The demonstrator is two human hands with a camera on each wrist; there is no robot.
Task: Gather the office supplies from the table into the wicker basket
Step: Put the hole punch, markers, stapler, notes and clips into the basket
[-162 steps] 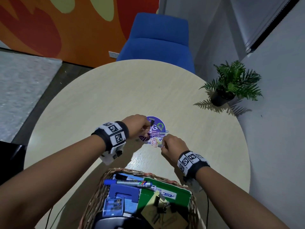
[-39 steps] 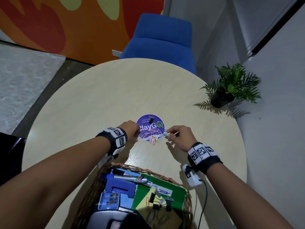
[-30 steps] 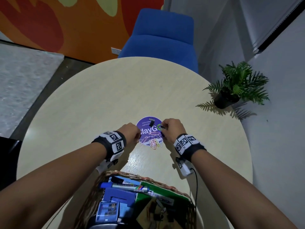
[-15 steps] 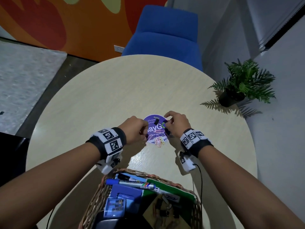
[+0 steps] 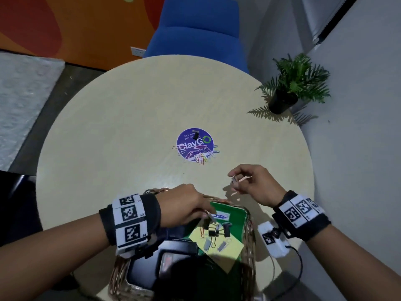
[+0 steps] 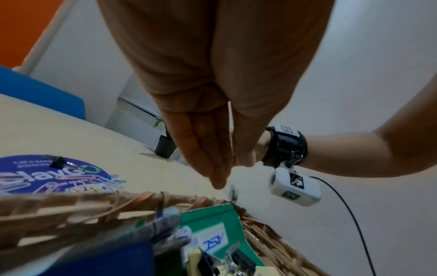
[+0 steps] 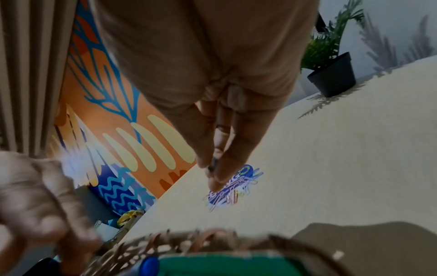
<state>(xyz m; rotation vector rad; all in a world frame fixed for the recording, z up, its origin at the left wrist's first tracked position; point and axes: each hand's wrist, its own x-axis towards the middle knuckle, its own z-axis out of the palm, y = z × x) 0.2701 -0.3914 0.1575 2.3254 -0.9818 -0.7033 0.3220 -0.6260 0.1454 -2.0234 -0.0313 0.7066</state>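
The wicker basket [image 5: 249, 235] stands at the table's near edge. It holds a green box [image 5: 235, 216], a yellow note pad [image 5: 223, 249] and black binder clips [image 5: 213, 232]. My left hand [image 5: 202, 213] hovers over the basket's far side, thumb pressed to straight fingers [image 6: 212, 168], seemingly pinching a thin paper clip. My right hand [image 5: 235, 181] is just beyond the rim and pinches a small dark clip [image 7: 212, 165], with a pale wire sticking out. Several coloured paper clips [image 5: 202, 157] and one black binder clip [image 5: 196, 135] lie on the round purple sticker [image 5: 188, 146].
A potted plant [image 5: 288, 92] stands at the round table's [image 5: 130, 127] far right edge by the wall. A blue chair [image 5: 195, 33] sits behind the table. A dark bulky item [image 5: 152, 263] fills the basket's near left part.
Both hands have drawn back from the sticker towards me. The left is now over the basket and the right is near its far rim, with a clip pinched.
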